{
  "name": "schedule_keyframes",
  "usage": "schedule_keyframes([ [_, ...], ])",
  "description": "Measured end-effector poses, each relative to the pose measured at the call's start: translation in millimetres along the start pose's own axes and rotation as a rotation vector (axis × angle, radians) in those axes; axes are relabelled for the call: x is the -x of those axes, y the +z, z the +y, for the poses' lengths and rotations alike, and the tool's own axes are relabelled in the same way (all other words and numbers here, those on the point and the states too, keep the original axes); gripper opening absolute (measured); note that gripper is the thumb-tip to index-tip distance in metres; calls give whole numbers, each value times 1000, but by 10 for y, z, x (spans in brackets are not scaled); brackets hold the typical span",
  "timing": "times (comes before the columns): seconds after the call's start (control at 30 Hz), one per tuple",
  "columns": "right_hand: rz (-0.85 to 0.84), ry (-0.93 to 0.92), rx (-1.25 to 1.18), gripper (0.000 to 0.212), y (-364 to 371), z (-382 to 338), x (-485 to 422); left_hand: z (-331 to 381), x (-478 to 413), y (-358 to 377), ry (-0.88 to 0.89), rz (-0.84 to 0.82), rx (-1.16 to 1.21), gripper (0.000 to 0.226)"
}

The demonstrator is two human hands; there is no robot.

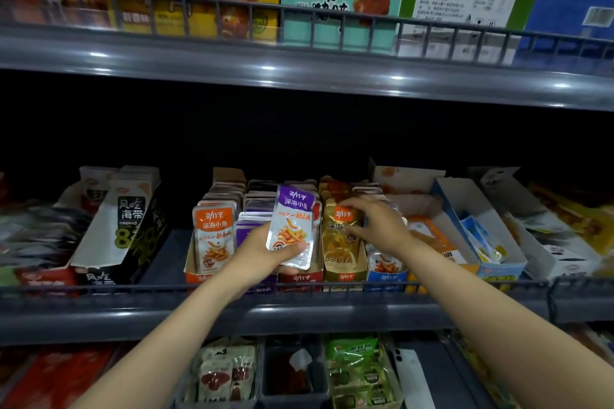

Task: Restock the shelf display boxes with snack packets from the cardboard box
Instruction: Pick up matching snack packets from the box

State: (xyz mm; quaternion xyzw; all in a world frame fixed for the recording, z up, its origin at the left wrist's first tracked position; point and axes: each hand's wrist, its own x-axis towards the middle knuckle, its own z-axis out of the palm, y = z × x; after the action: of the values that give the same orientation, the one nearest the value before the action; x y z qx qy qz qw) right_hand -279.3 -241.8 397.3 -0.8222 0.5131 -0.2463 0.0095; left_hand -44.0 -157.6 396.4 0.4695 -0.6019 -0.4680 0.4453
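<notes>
Left hand (265,251) grips one purple packet (293,222) upright above the middle display boxes (199,276) — not yet slotted in. Right hand (378,226) lies on the gold packets (339,246); whether it grips cannot be told. Rows appear mostly full — cardboard box unseen.

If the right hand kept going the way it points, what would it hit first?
Probably the front gold packet; the right hand seems to touch it, though depth is unclear.
</notes>
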Motion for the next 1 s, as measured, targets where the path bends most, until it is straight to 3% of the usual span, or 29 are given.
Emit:
schedule_keyframes([
  [0.23, -61, -3, 28, 64, -41, -25, -12, 33, 77, 33, 19, -42, 35, 23],
  [0.4, 124, 72, -464, 47, -196, -456, 24, 65, 160, 5, 16, -32, 46, 20],
  [0.5, 50, 73, -831, 52, -313, -822, 65, 74, 229, -37, 16, -23, 41, 19],
  [0.57, -64, 76, -919, 60, -337, -987, 72, 68, 275, -90, 6, -17, 38, 19],
  [0.7, -159, 59, -928, 59, -265, -1197, 56, 5, 380, -250, 2, 10, 47, 19],
  [1.0, 58, 43, -922, 51, -46, -1397, 2, -401, 470, -625, 22, 250, 12, 53],
])
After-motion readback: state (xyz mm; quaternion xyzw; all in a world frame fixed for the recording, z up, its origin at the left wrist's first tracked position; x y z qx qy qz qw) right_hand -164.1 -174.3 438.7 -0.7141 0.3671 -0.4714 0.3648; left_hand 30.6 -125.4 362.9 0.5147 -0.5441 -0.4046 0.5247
